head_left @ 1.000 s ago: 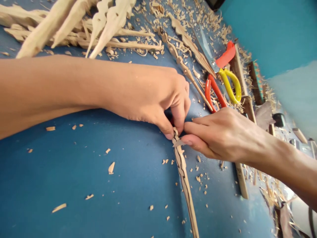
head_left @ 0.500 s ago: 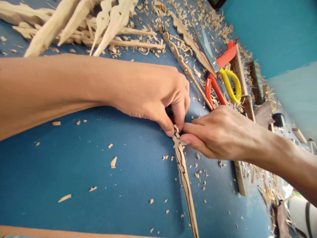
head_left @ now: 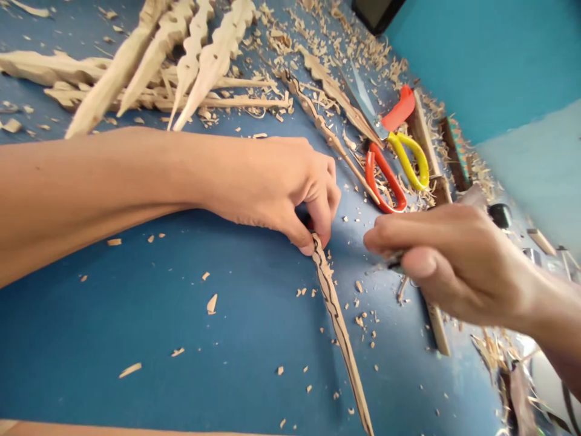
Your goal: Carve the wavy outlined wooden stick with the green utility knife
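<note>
My left hand (head_left: 276,181) reaches in from the left and pinches the upper end of a thin wavy wooden strip (head_left: 338,321) marked with dark lines, which lies on the blue table (head_left: 136,315) and runs down toward the bottom edge. My right hand (head_left: 447,257) is closed in a fist to the right of the strip, lifted a little off it. A small tool (head_left: 394,264) shows only as a sliver under the thumb; I cannot make out its blade.
Several carved wavy wooden pieces (head_left: 190,54) lie at the top left among shavings. Scissors with red and yellow handles (head_left: 394,172) and a red-handled blade (head_left: 385,115) rest at the upper right. A wooden stick (head_left: 438,327) lies under my right hand. Chips dot the table.
My right hand has drawn back to the right, away from the strip it was pressing against. My left hand keeps its pinch on the strip. The view has shifted slightly.
</note>
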Demonstrator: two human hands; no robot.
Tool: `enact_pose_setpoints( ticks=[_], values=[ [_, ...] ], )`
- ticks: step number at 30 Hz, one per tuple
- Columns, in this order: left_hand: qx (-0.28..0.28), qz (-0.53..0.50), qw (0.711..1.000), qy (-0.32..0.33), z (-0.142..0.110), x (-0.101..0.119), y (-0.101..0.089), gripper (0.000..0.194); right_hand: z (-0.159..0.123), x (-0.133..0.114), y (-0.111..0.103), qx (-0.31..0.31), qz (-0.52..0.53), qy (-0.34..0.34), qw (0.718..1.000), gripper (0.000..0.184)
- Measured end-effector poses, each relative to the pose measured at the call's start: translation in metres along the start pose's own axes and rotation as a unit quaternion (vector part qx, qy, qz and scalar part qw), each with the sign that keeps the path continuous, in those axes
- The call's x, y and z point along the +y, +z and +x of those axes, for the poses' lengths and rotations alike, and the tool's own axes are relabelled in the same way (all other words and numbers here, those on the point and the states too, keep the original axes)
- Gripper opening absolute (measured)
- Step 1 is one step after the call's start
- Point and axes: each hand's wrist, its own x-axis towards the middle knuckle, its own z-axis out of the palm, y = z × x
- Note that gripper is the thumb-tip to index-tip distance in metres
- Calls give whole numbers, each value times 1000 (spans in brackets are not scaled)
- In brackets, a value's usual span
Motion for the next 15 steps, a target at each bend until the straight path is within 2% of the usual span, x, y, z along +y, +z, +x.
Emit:
enact_pose_setpoints(
  ticks=[3, 5, 10, 15],
  values=[
    [4, 4, 1000, -7, -1, -1, 0, 13, -15, -17, 13, 5, -163, 6, 987, 52],
    [7, 2, 1000, -6, -1, -1, 1, 13, -21, -23, 27, 7, -219, 9, 976, 51],
    [1, -5, 1000, 9, 1, -2, 2, 13, -21, -21, 50, 38, -231, -9, 972, 51],
    [1, -5, 1000, 10, 2, -1, 1, 13, -18, -17, 50, 31, -242, -18, 970, 53]
  ],
)
